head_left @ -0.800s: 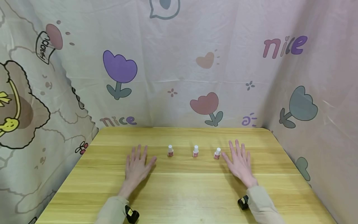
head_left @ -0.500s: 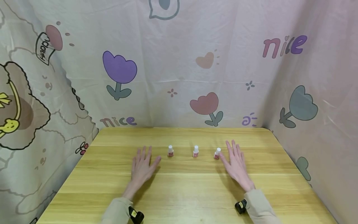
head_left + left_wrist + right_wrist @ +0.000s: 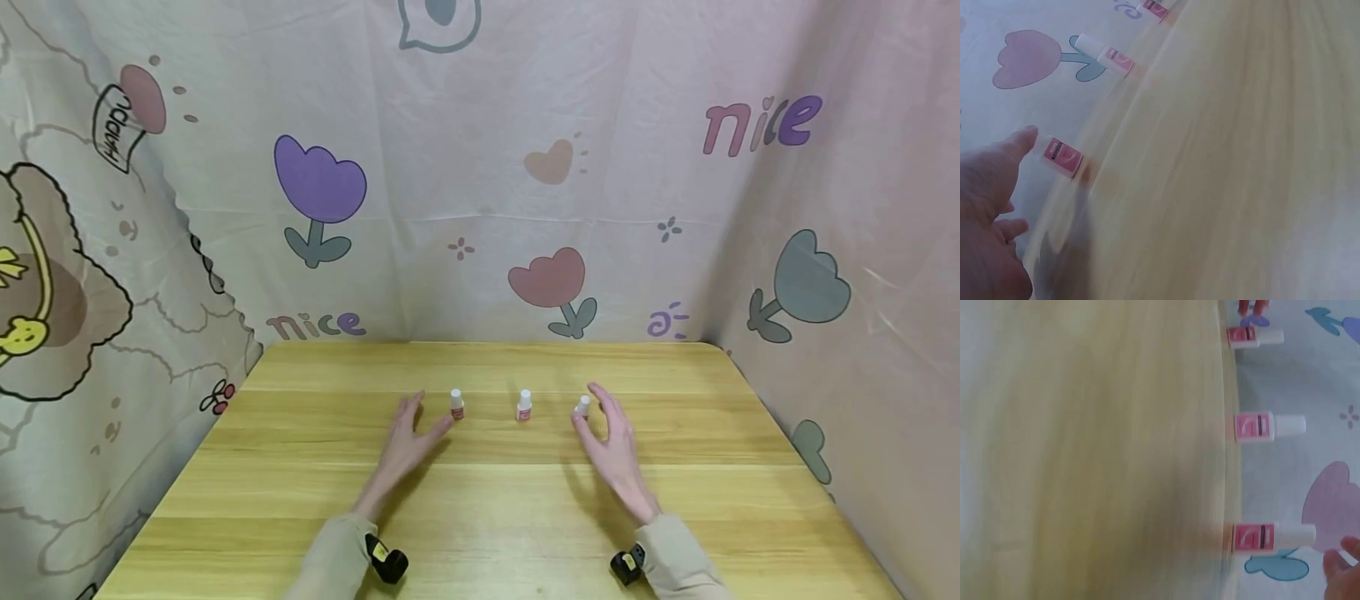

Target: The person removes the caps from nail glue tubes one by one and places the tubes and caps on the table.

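Three small white-capped bottles with pink labels stand upright in a row on the table. My left hand (image 3: 405, 446) is beside the left bottle (image 3: 457, 405), thumb toward it and fingers loosely bent. In the left wrist view, a fingertip overlaps the cap end of that bottle (image 3: 1063, 157). The middle bottle (image 3: 524, 406) stands between both hands. Around the right bottle (image 3: 583, 404), my right hand (image 3: 615, 446) has thumb and forefinger spread, partly hiding its lower part. The right wrist view shows the fingertips (image 3: 1337, 565) just off the cap of this bottle (image 3: 1257, 537).
The wooden table (image 3: 495, 525) runs back to a printed fabric curtain (image 3: 450, 167), which also hangs along both sides. A black wrist camera (image 3: 387, 560) sits at the left sleeve, another black camera (image 3: 627, 565) at the right.
Both hands have moved inward, the left rightward to the left bottle and the right leftward to the right bottle. Their flat, spread fingers have bent. The bottles have stayed in place.
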`<control>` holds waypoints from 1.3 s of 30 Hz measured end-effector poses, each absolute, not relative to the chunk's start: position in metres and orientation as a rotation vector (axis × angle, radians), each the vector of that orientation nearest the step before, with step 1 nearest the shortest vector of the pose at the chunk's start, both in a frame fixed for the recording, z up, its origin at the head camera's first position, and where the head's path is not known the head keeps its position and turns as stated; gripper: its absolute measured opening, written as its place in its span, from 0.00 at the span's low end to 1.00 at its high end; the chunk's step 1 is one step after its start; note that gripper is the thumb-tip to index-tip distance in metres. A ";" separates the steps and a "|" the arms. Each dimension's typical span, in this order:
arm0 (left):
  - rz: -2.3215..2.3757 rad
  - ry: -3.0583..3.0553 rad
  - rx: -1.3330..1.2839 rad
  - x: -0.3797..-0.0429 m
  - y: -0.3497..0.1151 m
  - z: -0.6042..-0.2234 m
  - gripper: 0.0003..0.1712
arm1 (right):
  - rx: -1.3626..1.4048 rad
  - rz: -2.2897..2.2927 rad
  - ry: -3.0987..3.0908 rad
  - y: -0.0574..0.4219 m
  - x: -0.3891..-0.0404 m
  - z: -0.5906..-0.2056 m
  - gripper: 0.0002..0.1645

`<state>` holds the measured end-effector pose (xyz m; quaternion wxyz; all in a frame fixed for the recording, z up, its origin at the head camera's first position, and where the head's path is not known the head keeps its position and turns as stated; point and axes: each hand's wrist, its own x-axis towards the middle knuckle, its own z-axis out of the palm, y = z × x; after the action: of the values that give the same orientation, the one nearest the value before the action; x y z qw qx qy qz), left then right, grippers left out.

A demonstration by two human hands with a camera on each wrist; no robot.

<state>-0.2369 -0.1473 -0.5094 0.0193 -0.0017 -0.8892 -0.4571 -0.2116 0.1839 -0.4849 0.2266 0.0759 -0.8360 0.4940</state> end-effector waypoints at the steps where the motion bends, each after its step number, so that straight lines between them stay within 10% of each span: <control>1: -1.446 -2.742 -0.010 -0.239 -0.146 -0.510 0.52 | 0.226 1.393 -2.261 0.181 -0.212 -0.485 0.33; 39: -1.548 -2.469 -0.023 -0.276 -0.124 -0.518 0.15 | 0.241 1.950 -2.172 0.141 -0.214 -0.496 0.20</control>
<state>-0.2757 -0.1238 -0.5184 0.1133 -0.0079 -0.8418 -0.5277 -0.2140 0.1415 -0.4957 0.1060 0.0818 -0.7374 0.6621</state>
